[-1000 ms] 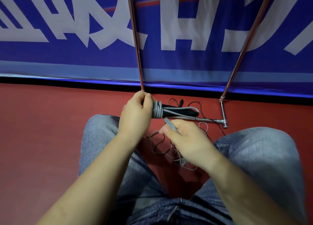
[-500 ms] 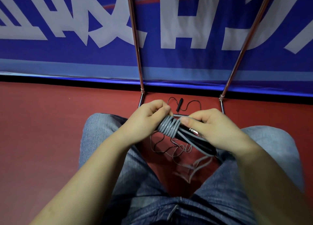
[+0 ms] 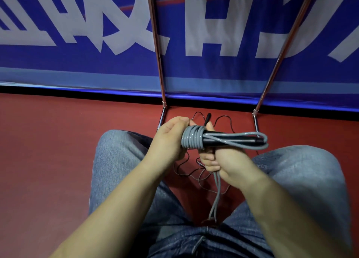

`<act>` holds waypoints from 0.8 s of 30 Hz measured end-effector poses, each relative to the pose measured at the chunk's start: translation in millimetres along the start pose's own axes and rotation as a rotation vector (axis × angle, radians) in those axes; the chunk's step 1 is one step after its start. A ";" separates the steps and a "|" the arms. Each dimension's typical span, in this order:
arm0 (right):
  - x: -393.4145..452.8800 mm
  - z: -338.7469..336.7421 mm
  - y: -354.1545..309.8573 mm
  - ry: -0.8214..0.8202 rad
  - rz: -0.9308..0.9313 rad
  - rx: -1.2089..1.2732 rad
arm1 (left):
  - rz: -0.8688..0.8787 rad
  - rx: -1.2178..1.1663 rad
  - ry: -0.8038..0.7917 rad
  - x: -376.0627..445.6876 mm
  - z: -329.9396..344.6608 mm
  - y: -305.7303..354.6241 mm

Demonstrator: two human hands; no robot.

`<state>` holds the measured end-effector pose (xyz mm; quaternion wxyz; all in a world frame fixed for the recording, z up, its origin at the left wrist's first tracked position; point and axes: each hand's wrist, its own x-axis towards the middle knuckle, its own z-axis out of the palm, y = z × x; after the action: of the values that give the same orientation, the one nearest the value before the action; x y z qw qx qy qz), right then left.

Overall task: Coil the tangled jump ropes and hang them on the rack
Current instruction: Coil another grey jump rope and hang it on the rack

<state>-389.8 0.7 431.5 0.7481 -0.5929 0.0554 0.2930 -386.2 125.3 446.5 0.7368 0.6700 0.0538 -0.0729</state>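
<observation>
A grey jump rope is wound in several tight turns around its black handles, which point right with a rope loop lying along them. My left hand grips the bundle at the wound end. Just below the coil, my right hand holds the loose grey rope tail, which hangs down between my knees. A thin black jump rope lies tangled on the red floor under my hands, its black handle beyond them. The rack's two metal poles rise in front of me.
My knees in blue jeans frame the work on both sides. The rack's base feet rest on the red floor in front of a blue banner with white letters.
The bundle has swung from slanting down-right to level, pointing right. My right hand has dropped from above the coil to beneath it, drawing the loose tail down.
</observation>
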 end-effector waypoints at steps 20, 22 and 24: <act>-30.3 -2.7 -15.6 0.203 -0.439 -0.961 | 0.226 0.632 0.323 16.8 -23.8 5.0; -32.1 -7.6 -20.3 0.233 -0.494 -1.013 | 0.208 0.690 0.249 16.2 -25.6 5.0; -31.3 -13.3 -25.0 0.275 -0.572 -1.010 | 0.195 0.709 0.102 13.7 -26.4 8.0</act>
<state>-399.4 -26.3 462.5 0.4089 -0.8990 -0.1564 -0.0094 -370.8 151.8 449.4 0.4589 0.8883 -0.0022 0.0172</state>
